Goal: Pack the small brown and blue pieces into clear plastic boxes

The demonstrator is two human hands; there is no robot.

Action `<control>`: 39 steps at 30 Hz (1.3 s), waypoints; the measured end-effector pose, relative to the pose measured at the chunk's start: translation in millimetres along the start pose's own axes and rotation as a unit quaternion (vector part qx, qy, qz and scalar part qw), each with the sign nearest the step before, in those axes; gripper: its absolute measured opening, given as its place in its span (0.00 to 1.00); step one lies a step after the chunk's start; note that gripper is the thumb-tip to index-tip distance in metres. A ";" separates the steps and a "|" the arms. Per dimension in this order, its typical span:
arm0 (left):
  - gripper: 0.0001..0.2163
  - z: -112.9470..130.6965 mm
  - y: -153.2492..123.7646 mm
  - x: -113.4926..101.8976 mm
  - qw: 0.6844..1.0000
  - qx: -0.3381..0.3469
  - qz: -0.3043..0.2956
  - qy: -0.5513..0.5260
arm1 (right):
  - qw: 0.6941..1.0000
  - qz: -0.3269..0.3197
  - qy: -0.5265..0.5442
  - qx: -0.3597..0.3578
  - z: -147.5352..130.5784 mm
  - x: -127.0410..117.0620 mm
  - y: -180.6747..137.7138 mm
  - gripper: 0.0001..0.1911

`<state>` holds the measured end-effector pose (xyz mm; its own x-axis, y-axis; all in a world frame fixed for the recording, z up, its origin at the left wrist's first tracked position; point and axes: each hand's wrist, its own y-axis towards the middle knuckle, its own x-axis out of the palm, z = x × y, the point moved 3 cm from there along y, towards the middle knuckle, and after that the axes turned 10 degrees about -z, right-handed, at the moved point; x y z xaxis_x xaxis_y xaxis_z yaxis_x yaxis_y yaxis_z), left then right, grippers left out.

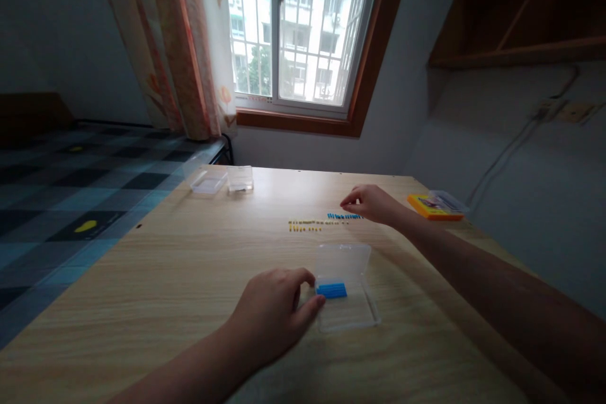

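A clear plastic box (353, 315) lies on the table with its lid (343, 260) tipped back, away from me. Inside, against the left side, is a block of small blue sticks (332, 291) laid close together. My left hand (274, 306) grips the box's left edge between thumb and forefinger. Farther off, my right hand (372, 203) is closed in a pinch just over a row of small blue pieces (338, 216); whatever its fingertips hold is too small to make out. Left of that row and nearer me, small yellow pieces (303, 225) lie in lines.
Two more clear plastic boxes (208, 183) (240, 178) stand at the table's far left corner. A yellow-orange box (435, 207) with a clear lid sits by the right edge. Beyond the wooden table (189, 271) are a checked bed (95, 183), a curtain and a window.
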<state>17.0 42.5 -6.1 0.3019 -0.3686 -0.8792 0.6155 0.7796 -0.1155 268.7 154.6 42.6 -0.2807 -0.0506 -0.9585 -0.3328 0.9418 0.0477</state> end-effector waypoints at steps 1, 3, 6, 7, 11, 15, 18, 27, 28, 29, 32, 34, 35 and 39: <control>0.13 -0.3 -0.2 0.3 1.000 0.000 0.001 -0.001 | 1.000 -0.014 0.001 0.004 4.7 6.5 11.2 0.09; 0.13 -0.8 -0.5 0.8 1.000 0.001 0.003 -0.003 | 0.999 -0.035 0.001 0.010 10.5 17.3 26.8 0.09; 0.12 -1.6 -0.8 1.7 1.000 0.002 0.000 -0.005 | 0.998 -0.068 0.001 0.015 12.7 27.5 38.0 0.09; 0.12 -1.8 -0.7 2.0 1.000 0.004 0.000 -0.006 | 0.997 -0.078 0.000 0.016 12.6 29.6 39.9 0.09; 0.12 -2.5 -0.5 2.8 1.000 0.006 0.004 -0.006 | 0.994 -0.107 -0.009 0.021 10.9 35.8 45.4 0.10; 0.13 -2.2 -0.8 2.8 1.000 0.004 0.007 -0.002 | 0.993 -0.111 -0.027 0.032 8.6 39.4 48.7 0.09; 0.13 -1.5 -1.4 2.1 1.000 0.005 0.003 -0.002 | 0.993 -0.106 -0.037 0.034 6.4 40.6 49.0 0.09; 0.13 0.1 -1.8 0.3 1.000 0.006 0.003 0.005 | 0.999 -0.034 -0.033 0.009 -10.3 16.6 38.4 0.09; 0.13 0.5 -1.7 0.3 1.000 0.006 0.002 0.005 | 0.999 -0.021 -0.032 0.003 -14.0 8.8 32.2 0.09; 0.13 0.7 -1.5 0.2 1.000 0.006 0.001 0.005 | 1.000 -0.008 -0.030 -0.002 -17.9 0.5 23.8 0.09; 0.13 0.8 -0.9 0.5 1.000 0.009 -0.001 0.008 | 0.999 0.030 -0.022 -0.024 -31.1 -23.9 -15.7 0.09; 0.14 0.4 -0.5 0.8 1.000 0.013 -0.001 0.010 | 0.996 0.063 -0.006 -0.060 -41.8 -36.2 -51.8 0.09; 0.14 0.1 -0.5 1.0 1.000 0.015 -0.001 0.010 | 0.995 0.078 0.002 -0.069 -47.0 -40.0 -70.9 0.09; 0.13 -0.3 -0.7 0.8 1.000 0.013 0.001 0.009 | 0.995 0.046 0.028 -0.082 -68.9 -30.3 -133.5 0.08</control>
<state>16.5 41.9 -6.9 0.2901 -0.3585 -0.8873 0.6345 0.7661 -0.1021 259.6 7.6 84.6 -0.3659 0.0107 -0.9306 -0.4446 0.8765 0.1849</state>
